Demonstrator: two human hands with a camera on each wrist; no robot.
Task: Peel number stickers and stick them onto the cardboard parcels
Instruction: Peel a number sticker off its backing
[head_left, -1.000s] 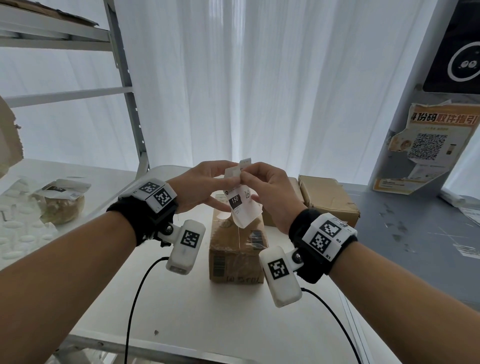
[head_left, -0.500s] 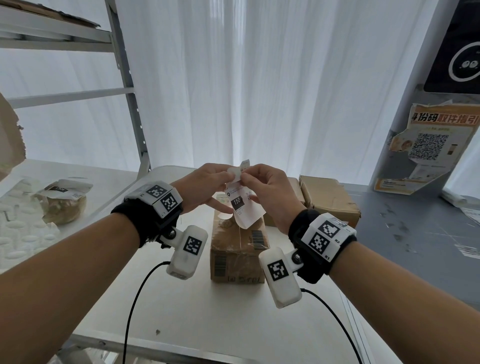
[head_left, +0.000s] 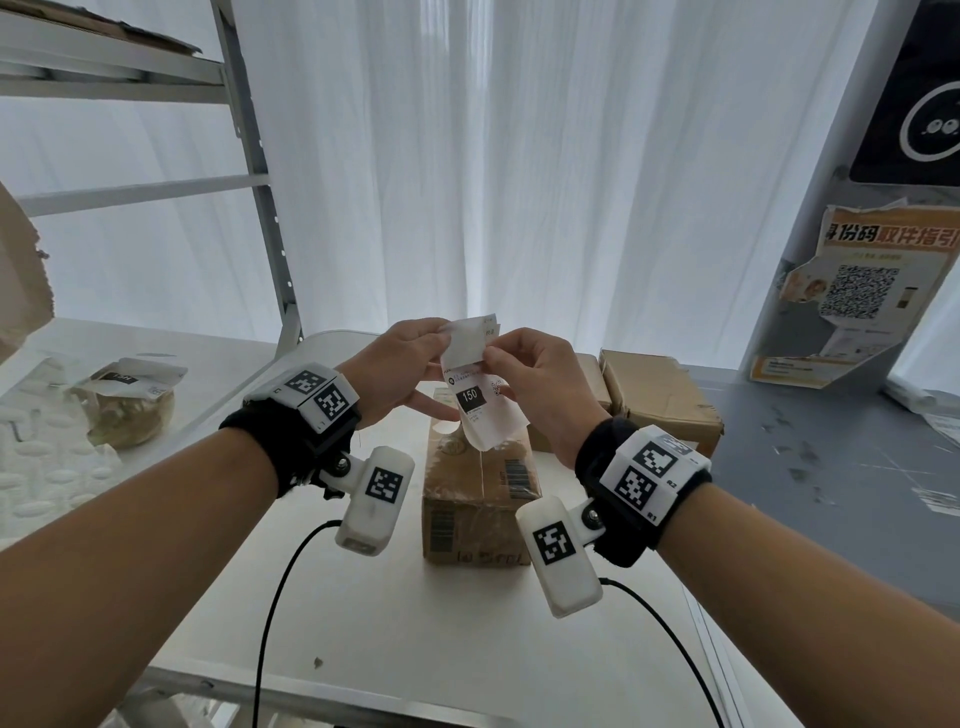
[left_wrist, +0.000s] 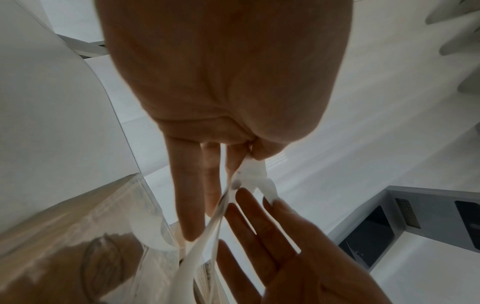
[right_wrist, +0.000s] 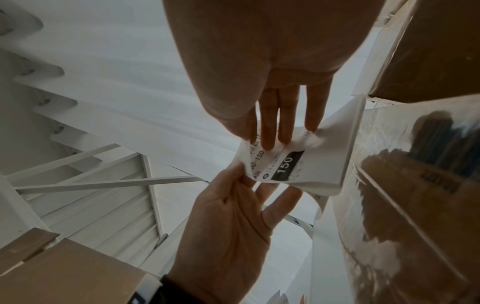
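A white number sticker (head_left: 480, 415) with "150" in a black box hangs in the air, still on its backing paper. My left hand (head_left: 445, 339) pinches its top left edge. My right hand (head_left: 491, 354) pinches the top right beside it. The top edges of the two paper layers stand slightly apart. In the right wrist view the sticker (right_wrist: 298, 168) is creased under my right fingers (right_wrist: 269, 135), and the left hand (right_wrist: 233, 216) holds its corner from below. A taped cardboard parcel (head_left: 478, 499) stands on the white table (head_left: 363, 623) right below the hands. Two more parcels (head_left: 660, 400) sit behind it.
A metal shelf rack (head_left: 260, 208) rises at the left, with a bagged item (head_left: 130, 410) on a bubble-wrap surface beside it. A grey table (head_left: 831, 467) and a QR-code poster (head_left: 857, 291) are at the right. White curtains hang behind. Two wrist-camera cables hang over the table's front edge.
Both hands stay pinched on the sticker's top above the parcel. The top edges of sticker and backing have spread a little further apart.
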